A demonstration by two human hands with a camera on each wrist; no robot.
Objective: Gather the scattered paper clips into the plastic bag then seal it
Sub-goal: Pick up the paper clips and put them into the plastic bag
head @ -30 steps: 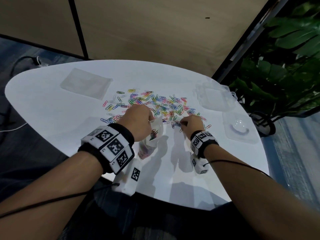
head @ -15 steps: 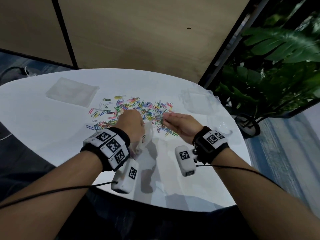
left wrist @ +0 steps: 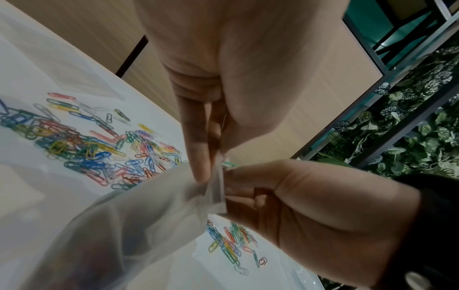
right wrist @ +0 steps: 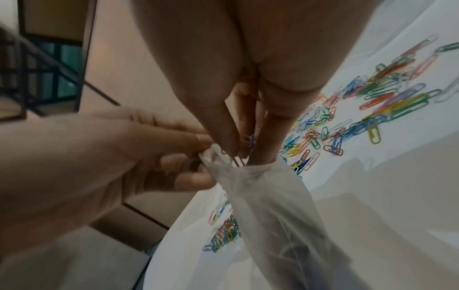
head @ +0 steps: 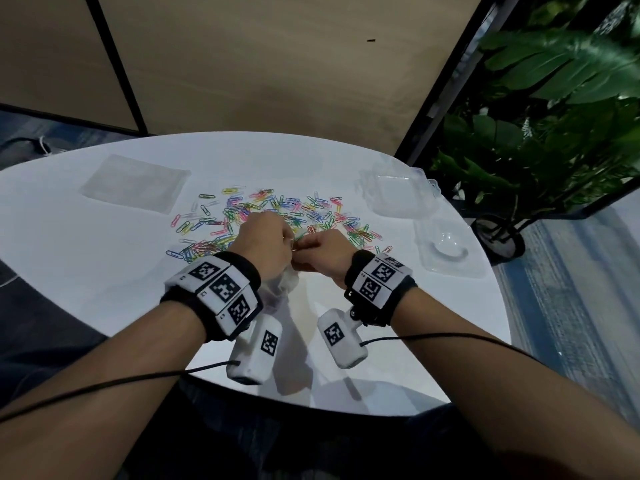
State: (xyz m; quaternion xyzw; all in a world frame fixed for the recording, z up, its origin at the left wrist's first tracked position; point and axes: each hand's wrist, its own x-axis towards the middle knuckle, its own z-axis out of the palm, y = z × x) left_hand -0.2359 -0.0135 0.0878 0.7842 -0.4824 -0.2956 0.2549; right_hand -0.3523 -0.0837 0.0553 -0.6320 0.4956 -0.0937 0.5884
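Clear plastic bag (head: 282, 284) hangs off the left hand (head: 265, 245), pinched at its mouth; what's inside is a blur. Right hand (head: 327, 252) pinches a few clips (right wrist: 249, 142) right at that opening. Loose paper clips (head: 277, 211) litter mid-table (head: 86, 258), with bare room toward the near edge.

Clear plastic bag (right wrist: 261, 196) held upright, mouth open — coloured paper clips (head: 242, 216) scattered behind.

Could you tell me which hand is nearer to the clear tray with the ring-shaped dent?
Right. The right hand is at the bag mouth, with the tray off to its right; the left hand grips the bag farther left.
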